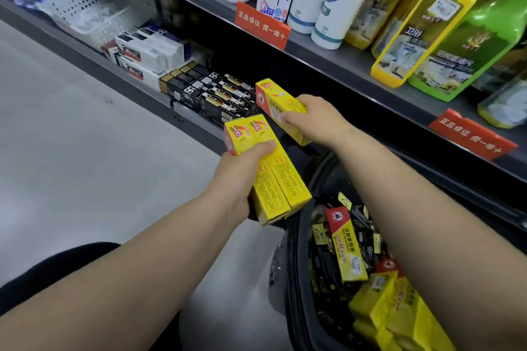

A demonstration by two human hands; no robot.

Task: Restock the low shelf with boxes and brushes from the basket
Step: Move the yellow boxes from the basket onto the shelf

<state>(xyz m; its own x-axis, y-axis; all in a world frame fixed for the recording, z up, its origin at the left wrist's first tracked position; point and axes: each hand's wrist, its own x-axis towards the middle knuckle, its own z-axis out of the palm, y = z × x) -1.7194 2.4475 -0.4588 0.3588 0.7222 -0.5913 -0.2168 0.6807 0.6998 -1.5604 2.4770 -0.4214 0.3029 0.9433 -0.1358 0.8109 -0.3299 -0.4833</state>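
Yellow pair of boxes (pixel 273 177) gripped side by side in left hand (pixel 239 177). Right hand (pixel 310 120) grips a single yellow box (pixel 273 94), just beside black boxes (pixel 211 94) on the low shelf (pixel 85 48). Basket (pixel 282 265) lower right, holds more.

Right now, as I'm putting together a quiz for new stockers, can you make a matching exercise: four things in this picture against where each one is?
Things
1. pair of yellow boxes
2. single yellow box
3. black boxes
4. red-topped box

Places
a. lying in the dark basket
b. held in the right hand
c. stacked on the low shelf
d. gripped in the left hand

Pairs: 1-d, 2-b, 3-c, 4-a
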